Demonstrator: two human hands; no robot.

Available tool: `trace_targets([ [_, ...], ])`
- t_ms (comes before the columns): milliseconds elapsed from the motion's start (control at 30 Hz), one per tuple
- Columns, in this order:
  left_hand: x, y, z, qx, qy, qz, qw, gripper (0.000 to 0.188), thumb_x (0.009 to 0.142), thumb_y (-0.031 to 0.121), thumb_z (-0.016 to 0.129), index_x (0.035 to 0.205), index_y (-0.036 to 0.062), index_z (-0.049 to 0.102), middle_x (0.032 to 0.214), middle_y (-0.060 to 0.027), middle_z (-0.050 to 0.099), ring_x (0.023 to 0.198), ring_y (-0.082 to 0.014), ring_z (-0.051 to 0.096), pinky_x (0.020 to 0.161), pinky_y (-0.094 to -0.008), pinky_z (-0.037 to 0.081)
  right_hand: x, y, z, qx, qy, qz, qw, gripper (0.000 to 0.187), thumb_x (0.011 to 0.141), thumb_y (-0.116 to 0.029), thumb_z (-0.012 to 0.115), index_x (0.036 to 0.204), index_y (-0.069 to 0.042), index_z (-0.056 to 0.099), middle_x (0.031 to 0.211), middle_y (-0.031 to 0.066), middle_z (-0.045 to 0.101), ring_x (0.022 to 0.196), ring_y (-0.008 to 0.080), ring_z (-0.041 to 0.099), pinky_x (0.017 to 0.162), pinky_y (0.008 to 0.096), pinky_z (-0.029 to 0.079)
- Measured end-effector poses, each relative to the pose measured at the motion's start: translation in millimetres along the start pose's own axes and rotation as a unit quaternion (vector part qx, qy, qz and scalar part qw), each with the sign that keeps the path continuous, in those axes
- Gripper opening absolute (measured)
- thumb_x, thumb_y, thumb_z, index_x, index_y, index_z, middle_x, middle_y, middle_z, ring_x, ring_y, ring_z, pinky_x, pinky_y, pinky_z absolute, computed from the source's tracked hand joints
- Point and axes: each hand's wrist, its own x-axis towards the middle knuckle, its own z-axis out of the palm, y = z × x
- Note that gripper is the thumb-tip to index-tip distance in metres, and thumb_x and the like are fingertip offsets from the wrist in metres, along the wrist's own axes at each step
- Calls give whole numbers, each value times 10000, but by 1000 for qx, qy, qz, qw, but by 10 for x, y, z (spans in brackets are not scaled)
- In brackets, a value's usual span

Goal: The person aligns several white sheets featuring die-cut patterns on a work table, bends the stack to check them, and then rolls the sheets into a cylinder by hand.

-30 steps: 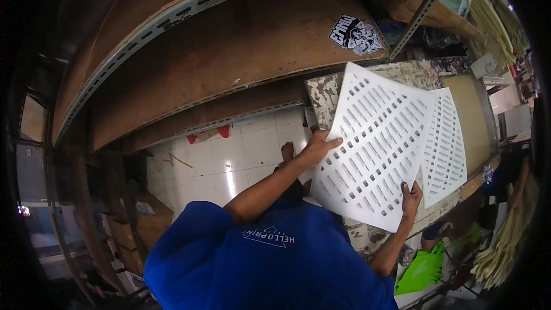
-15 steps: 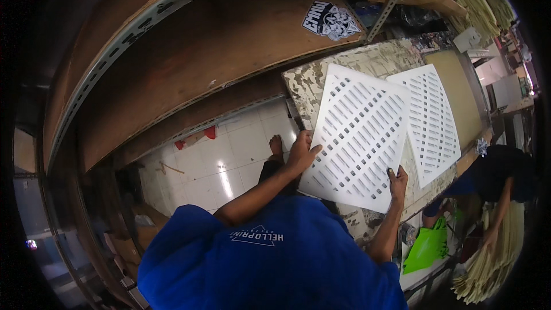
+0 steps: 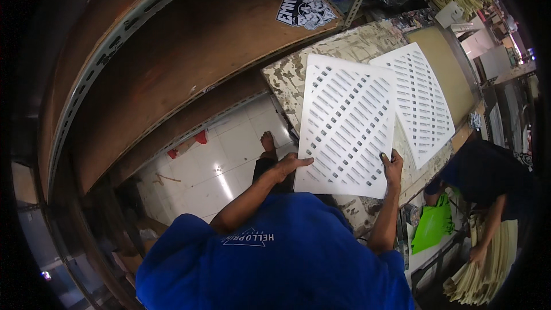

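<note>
A white printed sheet point(image 3: 348, 129), or a thin stack of them, bears slanting rows of small dark blocks and grey lines. My left hand point(image 3: 291, 166) grips its lower left edge, thumb on top. At the lower right edge my right hand point(image 3: 392, 169) pinches it, the thumb over the print and the fingers behind. The near part of the sheet hangs over the edge of a paint-worn table point(image 3: 321, 51). To the right lies a second white printed sheet point(image 3: 417, 103) of like pattern, its left side next to the first.
A brown wooden shelf point(image 3: 189, 63) with a metal frame and a black-and-white sticker point(image 3: 306, 11) stands at the left. A tan board point(image 3: 445, 60) lies at the table's far right. Nearby, a co-worker's arm point(image 3: 492, 224) reaches to pale strips point(image 3: 482, 270) beside a green bag point(image 3: 431, 225).
The held sheet has turned slightly to sit straighter before me, and my left hand has shifted lower along its edge. The whole view has also moved a little.
</note>
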Motion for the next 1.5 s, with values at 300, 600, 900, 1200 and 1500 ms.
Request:
trace_targets([
  [300,163,191,289,-89,59,56,993,466,930,175,649,1295,-78,508,1190,-198,636,1070,-304,639,901,-415,543,-280,-577,175,-306,104,-69,944,382,863,-171,689,1152,65,609,968,233,697,822,294,672,766,354,507],
  [600,-82,539,-112,-202,-47,-5,978,500,927,161,636,1344,-59,472,1269,-207,587,1117,-336,621,938,-450,536,-624,-174,-170,277,63,264,922,431,978,-350,531,1136,38,628,979,108,695,794,200,663,749,349,545],
  [900,238,227,-193,334,275,185,883,414,835,173,733,1154,-37,572,1060,-178,680,960,-256,652,851,-385,510,-315,-257,233,-82,-11,205,975,357,870,-96,706,1158,69,575,971,128,669,704,137,619,647,280,537],
  [1200,251,594,-67,184,235,197,934,290,848,14,682,1107,-55,572,971,-167,698,848,-215,685,721,-336,559,-264,-714,620,-27,31,-11,999,350,826,61,627,1162,101,538,1055,205,676,925,240,675,815,318,538],
  [1500,393,567,-257,117,207,186,954,324,923,-5,569,1237,-68,515,1030,-167,672,933,-196,648,801,-319,517,-179,-583,562,-142,90,3,986,506,763,51,671,1241,117,518,1149,291,638,1062,350,642,959,385,482],
])
